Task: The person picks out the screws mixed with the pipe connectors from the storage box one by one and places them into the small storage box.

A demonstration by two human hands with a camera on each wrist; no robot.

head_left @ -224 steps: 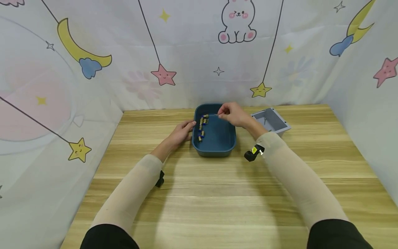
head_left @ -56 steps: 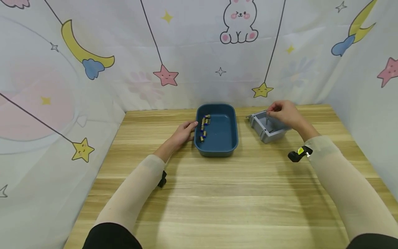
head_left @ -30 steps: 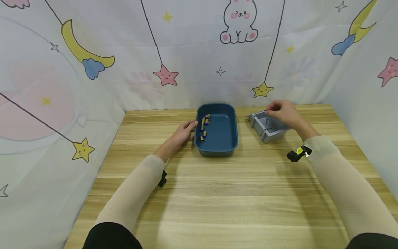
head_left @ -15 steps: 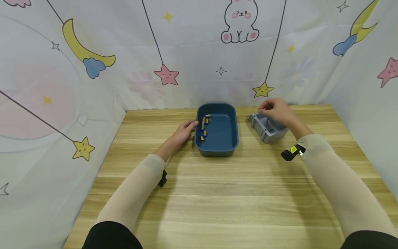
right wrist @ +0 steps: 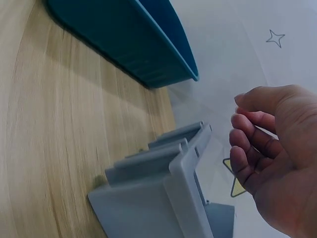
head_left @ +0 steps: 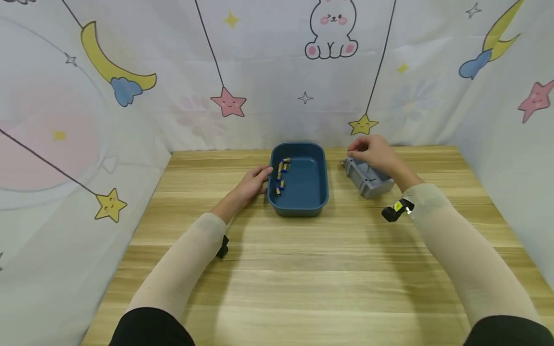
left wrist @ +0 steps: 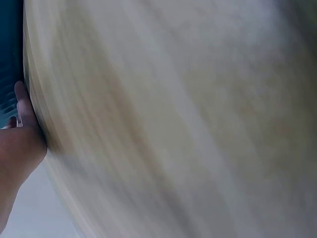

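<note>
My left hand [head_left: 251, 186] holds the left side of a dark blue tray [head_left: 309, 192], its thumb at the rim. The left wrist view catches only part of that hand [left wrist: 20, 146], against the tray's wall. Several small brass-coloured cylinders [head_left: 282, 184] with blue parts lie in an uneven row along the tray's left side. Over the far-left corner of a small grey box [head_left: 366, 186] hovers my right hand [head_left: 375, 153]. Its thumb and index finger come together in the right wrist view; I cannot make out anything between them. Thin dark metal pieces lie inside the box, partly hidden by the hand.
Both containers stand near the back of a wood-grain table [head_left: 298, 269], with a narrow gap between them. A white printed cloth [head_left: 268, 62] rises right behind and at both sides. Black cameras sit at both wrists.
Several seconds ago my right hand pinched a thin silvery piece over the blue tray. It later went to the grey box, and now drifts left across it. My left hand stays at the tray.
</note>
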